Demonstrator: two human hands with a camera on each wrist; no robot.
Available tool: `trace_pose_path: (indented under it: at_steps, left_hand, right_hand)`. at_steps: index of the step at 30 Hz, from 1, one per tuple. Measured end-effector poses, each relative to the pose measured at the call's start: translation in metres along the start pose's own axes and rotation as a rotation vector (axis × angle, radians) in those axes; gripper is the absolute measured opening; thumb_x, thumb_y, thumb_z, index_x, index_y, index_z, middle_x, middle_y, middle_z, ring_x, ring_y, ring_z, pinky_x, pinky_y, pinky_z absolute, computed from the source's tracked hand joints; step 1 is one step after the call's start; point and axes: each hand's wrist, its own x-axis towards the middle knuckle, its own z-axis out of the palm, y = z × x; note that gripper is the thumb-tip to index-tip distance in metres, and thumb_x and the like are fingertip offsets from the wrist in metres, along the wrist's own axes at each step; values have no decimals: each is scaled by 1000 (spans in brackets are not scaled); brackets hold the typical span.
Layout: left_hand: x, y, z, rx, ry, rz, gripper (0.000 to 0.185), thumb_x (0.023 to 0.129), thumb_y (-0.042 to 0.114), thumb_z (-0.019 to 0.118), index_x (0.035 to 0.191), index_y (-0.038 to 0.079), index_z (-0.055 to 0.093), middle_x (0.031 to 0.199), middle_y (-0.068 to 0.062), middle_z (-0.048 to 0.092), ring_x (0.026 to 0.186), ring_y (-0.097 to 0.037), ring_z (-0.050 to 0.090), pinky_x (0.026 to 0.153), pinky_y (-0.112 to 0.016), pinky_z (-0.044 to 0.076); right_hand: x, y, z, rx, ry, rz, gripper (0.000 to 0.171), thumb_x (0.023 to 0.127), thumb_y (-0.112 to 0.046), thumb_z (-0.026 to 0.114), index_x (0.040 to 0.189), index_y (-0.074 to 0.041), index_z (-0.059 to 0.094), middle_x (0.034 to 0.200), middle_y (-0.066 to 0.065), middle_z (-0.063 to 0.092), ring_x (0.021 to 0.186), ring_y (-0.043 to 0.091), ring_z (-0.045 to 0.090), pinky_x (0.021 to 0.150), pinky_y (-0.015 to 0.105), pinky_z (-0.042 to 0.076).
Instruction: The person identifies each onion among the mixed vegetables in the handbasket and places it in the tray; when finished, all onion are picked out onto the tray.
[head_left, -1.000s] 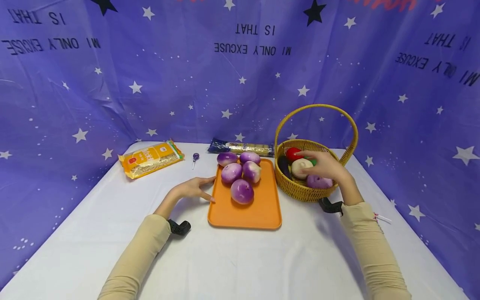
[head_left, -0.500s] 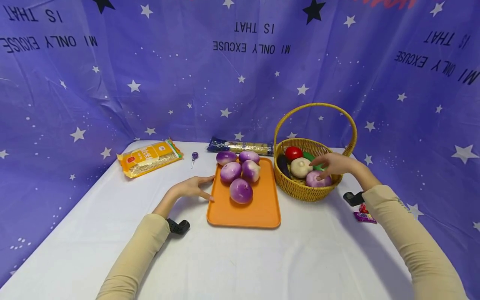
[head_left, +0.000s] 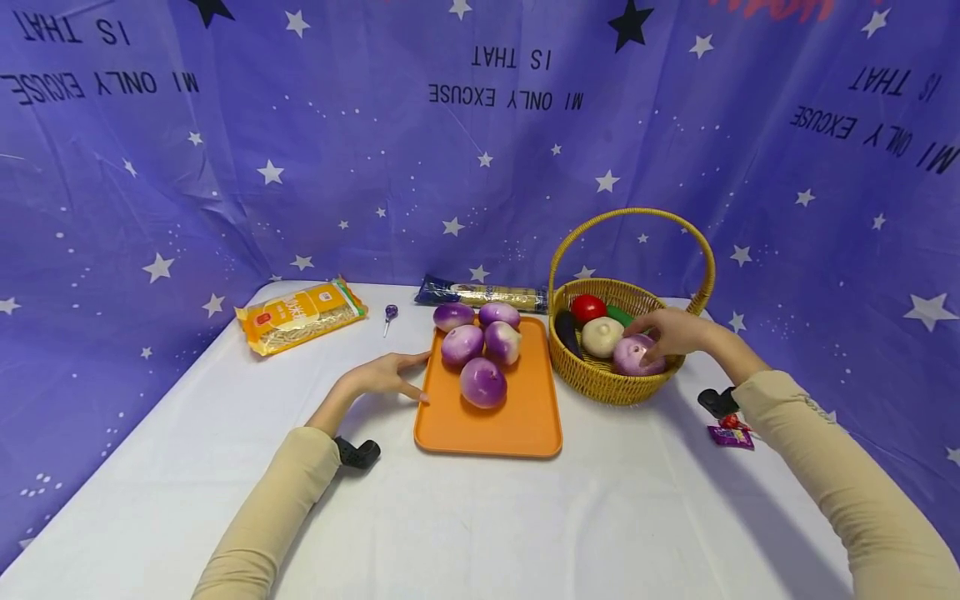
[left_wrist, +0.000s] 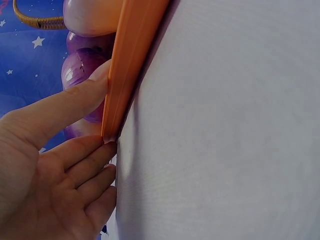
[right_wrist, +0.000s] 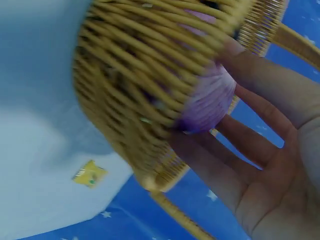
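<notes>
My right hand is in the wicker basket, with thumb and fingers around a pale purple onion. The right wrist view shows this onion between thumb and fingers, partly behind the basket's wall. Beside it in the basket lie a cream-coloured round vegetable, a red tomato, a dark eggplant and a partly hidden green vegetable. My left hand touches the left edge of the orange tray with relaxed fingers. Several purple onions sit on the tray.
An orange noodle packet and a lollipop lie at the back left. A long blue and gold packet lies behind the tray. Small wrapped sweets are near my right forearm. The basket's tall handle arches above it.
My right hand has moved from above the cream-coloured vegetable rightward to the pale purple onion, and its fingers have come down around it. The left hand stays at the tray edge.
</notes>
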Motion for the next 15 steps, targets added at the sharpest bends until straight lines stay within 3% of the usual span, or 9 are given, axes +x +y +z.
trace_pose_path:
  at_steps: [8,15]
  left_hand:
    - [1,0,0,5,2,4,90,77,32,81,149,3,34,148,-19,39,139,-35,30,115,-50,21]
    - [1,-1,1,10,5,-3,90,78,33,81,149,3,34,148,-20,40,138,-37,30,114,-52,21]
  right_hand:
    - [-17,-31,-24,-10,260,19,50,79,-15,80,125,-4,62,116,19,64,103,37,57,86,54,49]
    - [-15,-73,-11,53,396,-98,52,82,-19,79,130,-11,61,122,12,64,100,30,59,84,49,50]
